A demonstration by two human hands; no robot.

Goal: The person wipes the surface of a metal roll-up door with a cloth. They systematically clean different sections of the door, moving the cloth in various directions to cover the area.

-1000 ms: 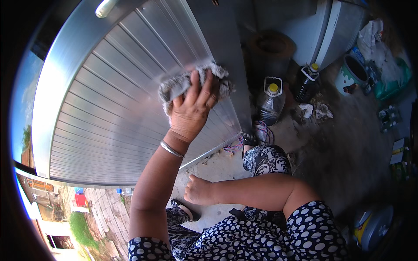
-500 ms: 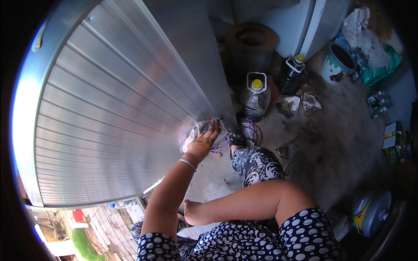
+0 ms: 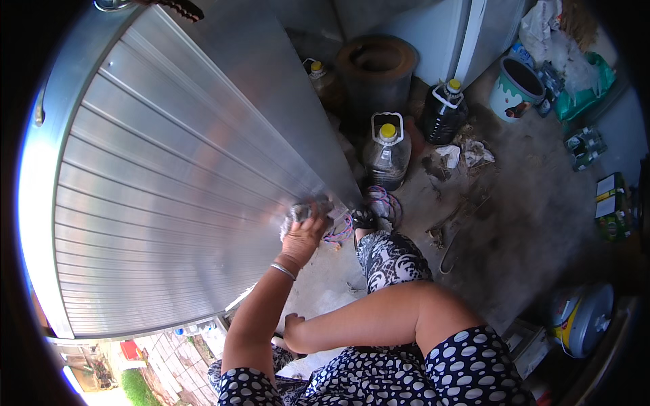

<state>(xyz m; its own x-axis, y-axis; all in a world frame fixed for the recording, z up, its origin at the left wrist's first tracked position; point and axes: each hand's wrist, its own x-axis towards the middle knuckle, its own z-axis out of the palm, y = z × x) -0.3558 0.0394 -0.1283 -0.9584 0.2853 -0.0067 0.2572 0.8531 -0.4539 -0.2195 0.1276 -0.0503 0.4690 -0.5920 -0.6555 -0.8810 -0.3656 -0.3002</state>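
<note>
My left hand (image 3: 306, 233), with a silver bangle at its wrist, presses a greyish-white rag (image 3: 296, 214) against the ribbed silver metal door (image 3: 162, 196), low down near its inner edge. The fingers are bent over the rag and partly blurred. My right forearm crosses in front of me, and my right hand (image 3: 294, 333) rests low near my leg with its fingers curled in. Nothing shows in it, though the palm side is hidden. Just beyond the rag lies a coil of pink and blue rope (image 3: 384, 205), next to my dark shoe (image 3: 363, 218).
Yellow-capped plastic jugs (image 3: 388, 159) stand behind the door, before a round rusty-topped stove (image 3: 376, 64). Toward the far right are a green-and-white bucket (image 3: 516, 91) and a green plastic bag (image 3: 588, 88). A paint-type bucket (image 3: 588, 321) lies at the lower right. Paper scraps (image 3: 477, 154) litter the floor.
My left hand and the rag have shifted slightly down and to the left along the door. The view has turned a little, showing another jug behind the door. The right hand stays low.
</note>
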